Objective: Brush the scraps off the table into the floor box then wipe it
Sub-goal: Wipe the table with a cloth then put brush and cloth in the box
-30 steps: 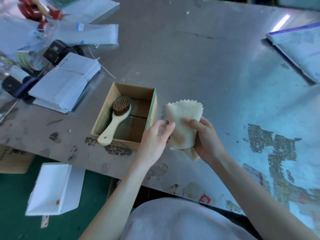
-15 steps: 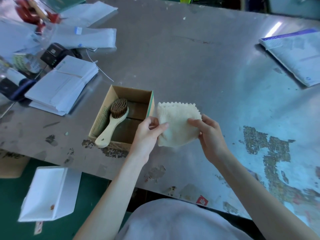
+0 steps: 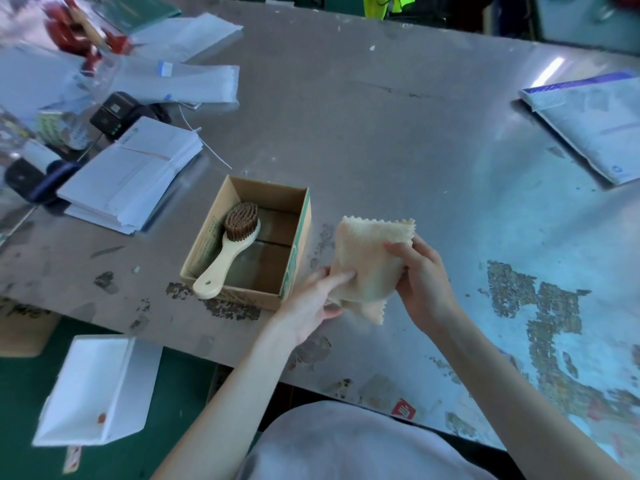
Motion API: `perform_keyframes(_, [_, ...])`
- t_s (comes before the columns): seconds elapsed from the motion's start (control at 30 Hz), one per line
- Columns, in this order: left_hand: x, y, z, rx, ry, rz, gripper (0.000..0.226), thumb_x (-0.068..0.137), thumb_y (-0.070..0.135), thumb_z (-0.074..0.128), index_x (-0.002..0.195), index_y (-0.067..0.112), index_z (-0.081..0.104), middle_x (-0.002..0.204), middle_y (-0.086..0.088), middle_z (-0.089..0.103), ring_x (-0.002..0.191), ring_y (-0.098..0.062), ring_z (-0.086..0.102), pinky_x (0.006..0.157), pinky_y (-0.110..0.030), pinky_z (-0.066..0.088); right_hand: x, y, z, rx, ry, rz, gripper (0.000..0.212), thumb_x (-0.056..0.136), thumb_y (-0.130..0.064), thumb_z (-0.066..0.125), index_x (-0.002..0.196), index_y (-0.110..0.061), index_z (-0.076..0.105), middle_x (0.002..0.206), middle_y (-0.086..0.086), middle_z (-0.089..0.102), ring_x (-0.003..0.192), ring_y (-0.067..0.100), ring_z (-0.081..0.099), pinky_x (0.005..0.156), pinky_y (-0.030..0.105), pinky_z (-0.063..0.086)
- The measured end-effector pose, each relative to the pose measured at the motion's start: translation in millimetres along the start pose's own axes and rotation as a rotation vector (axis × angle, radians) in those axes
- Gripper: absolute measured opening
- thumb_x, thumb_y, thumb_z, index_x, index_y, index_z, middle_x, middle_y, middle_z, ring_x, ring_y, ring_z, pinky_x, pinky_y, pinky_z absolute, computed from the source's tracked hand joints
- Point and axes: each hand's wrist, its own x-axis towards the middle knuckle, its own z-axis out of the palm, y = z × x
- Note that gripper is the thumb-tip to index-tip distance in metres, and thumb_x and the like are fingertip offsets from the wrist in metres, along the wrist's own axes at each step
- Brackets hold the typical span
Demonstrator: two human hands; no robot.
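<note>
With the brush (image 3: 235,244) lying in the cardboard box (image 3: 300,244), the left hand (image 3: 308,306) and right hand (image 3: 422,275) had refolded the zigzag-edged cloth (image 3: 367,258), each pinching one side, apparently readying the wipe.

One tabletop (image 3: 381,133) is being counted. Two hands are showing: one left hand (image 3: 308,306) and one right hand (image 3: 424,282). One cloth (image 3: 370,258), pale with zigzag edges, is being listed. One brush (image 3: 232,251) with a wooden handle is being listed. Two boxes are being counted: one cardboard box (image 3: 298,251) on the tabletop and one white box (image 3: 138,382) on the floor. One orange scrap (image 3: 101,417) is sitting inside the white box. One stack of papers (image 3: 135,174) is showing. One padded mailer (image 3: 595,126) is lying at the far right. One black device (image 3: 117,112) is showing. One green book (image 3: 138,8) is showing at the top left. One red sticker (image 3: 403,410) is showing at the near edge.
</note>
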Motion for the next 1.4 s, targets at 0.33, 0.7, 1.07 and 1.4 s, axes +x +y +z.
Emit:
perform_keyframes(0.33, [0.7, -4.4, 6.2, -0.329, 0.051, 0.099, 0.023, 0.095, -0.002, 0.046, 0.111, 0.006, 0.06, 0.116, -0.018, 0.065, 0.109, -0.031, 0.061, 0.089, -0.041, 0.054, 2.2, 14.6, -14.9, -0.325, 0.208, -0.123, 0.013, 0.083, -0.014, 0.065, 0.074, -0.023, 0.068, 0.093, 0.001, 0.066, 0.082, 0.012, 0.057, 0.071, 0.023, 0.043])
perform_keyframes(0.7, [-23.6, 16.0, 0.3, 0.317, 0.106, 0.459, 0.034, 0.094, 0.0, 0.042, 0.109, 0.023, 0.063, 0.102, 0.009, 0.07, 0.101, -0.008, 0.062, 0.094, -0.034, 0.048, 7.3, 31.4, -29.9, -0.347, 0.062, 0.036, 0.08, 0.068, -0.007, 0.068, 0.138, -0.027, 0.034, 0.139, -0.008, 0.038, 0.123, 0.012, 0.04, 0.098, 0.035, 0.037])
perform_keyframes(1.07, [-38.9, 53.2, -24.6, 0.694, 0.285, 0.751, 0.026, 0.089, 0.007, 0.048, 0.104, 0.022, 0.063, 0.094, 0.007, 0.067, 0.087, -0.018, 0.061, 0.076, -0.037, 0.048, 30.0, -11.3, 3.8, -0.361, -0.403, -0.103, 0.012, 0.068, -0.007, 0.062, 0.08, -0.011, 0.064, 0.066, -0.009, 0.065, 0.062, 0.007, 0.06, 0.056, 0.022, 0.046])
perform_keyframes(1.4, [-23.6, 48.8, -105.7, 1.501, 0.789, 0.141, 0.047, 0.09, 0.031, 0.054, 0.127, 0.007, 0.042, 0.127, -0.016, 0.049, 0.112, -0.035, 0.051, 0.081, -0.043, 0.044, 68.1, -28.3, 66.9, -0.308, -0.334, -0.109, 0.028, 0.068, -0.007, 0.057, 0.095, -0.009, 0.059, 0.077, -0.001, 0.066, 0.067, 0.014, 0.065, 0.055, 0.027, 0.051])
